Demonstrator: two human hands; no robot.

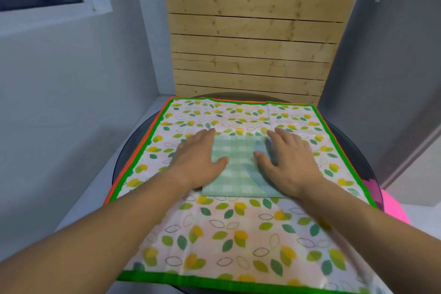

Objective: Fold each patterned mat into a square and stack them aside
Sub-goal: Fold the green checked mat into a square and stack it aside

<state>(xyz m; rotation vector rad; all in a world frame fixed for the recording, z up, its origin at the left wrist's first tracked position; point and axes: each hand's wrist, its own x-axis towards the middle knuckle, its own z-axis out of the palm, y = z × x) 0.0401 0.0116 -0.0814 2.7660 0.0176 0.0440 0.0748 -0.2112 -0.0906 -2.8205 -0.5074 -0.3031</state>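
A small green checked mat (238, 169), folded into a square, lies in the middle of a large leaf-patterned mat (238, 241) with a green border, spread flat over a round dark table (130, 148). My left hand (198, 157) presses flat on the folded mat's left edge, fingers straight. Pressing flat on its right side is my right hand (288, 160), fingers also straight. An orange edge of another mat (133, 155) shows under the leaf mat along its left and far sides.
A wooden slat panel (253, 31) stands behind the table. Grey walls close in on the left and right. Something pink (393, 207) shows past the table's right edge.
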